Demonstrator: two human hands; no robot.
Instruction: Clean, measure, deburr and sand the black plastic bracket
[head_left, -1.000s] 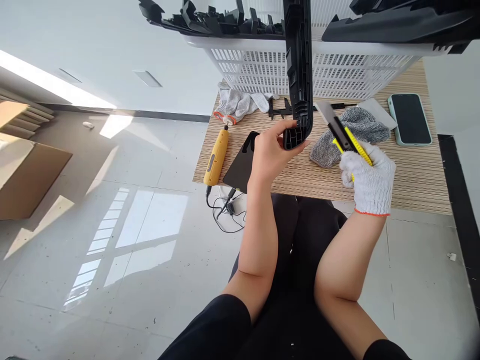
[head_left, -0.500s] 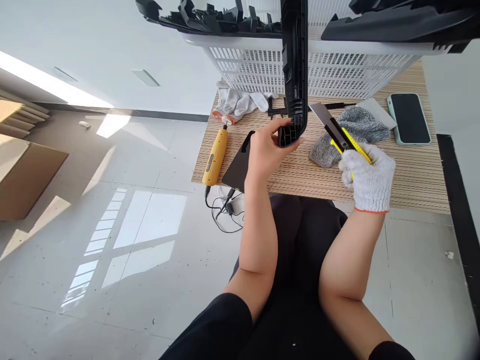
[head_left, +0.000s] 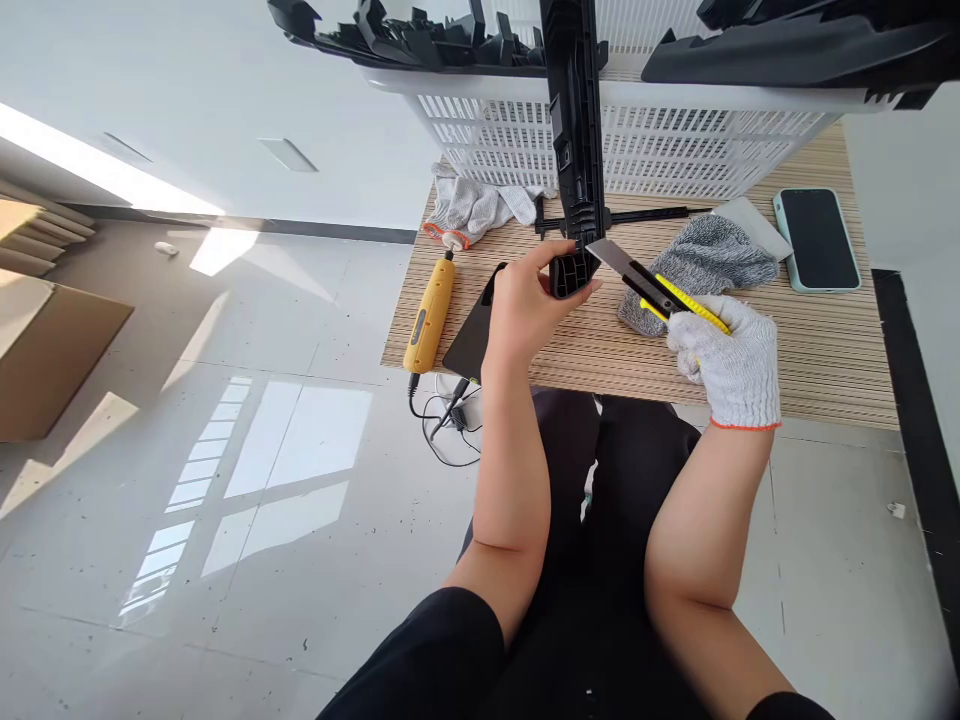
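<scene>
One yellow tool (head_left: 430, 315) lies leftmost on the worktop (head_left: 817, 370), seemingly aside to leave me room; my bare left hand (head_left: 525, 305) pinches the near end of the black part (head_left: 576, 140), likely to steady it before the basket (head_left: 664, 150); my gloved right hand (head_left: 726, 355) is wrapped round the knife (head_left: 651, 286), safely behind its blade (head_left: 611, 257), whose tip meets or nearly meets the part's edge, I cannot tell which

White wall (head_left: 187, 90), left side: 2 pale plates (head_left: 287, 154) set in it; dark baseboard (head_left: 300, 228) along its foot. Bright sun band (head_left: 90, 165) slants across lower wall. Floor (head_left: 262, 620): glossy pale tiles, scattered dark specks, barred window-shaped reflection (head_left: 292, 440). Further sunlit patch (head_left: 221, 250) near baseboard. Cardboard box (head_left: 60, 355) at left edge. Table (head_left: 825, 370): striped wood-grain top.
</scene>
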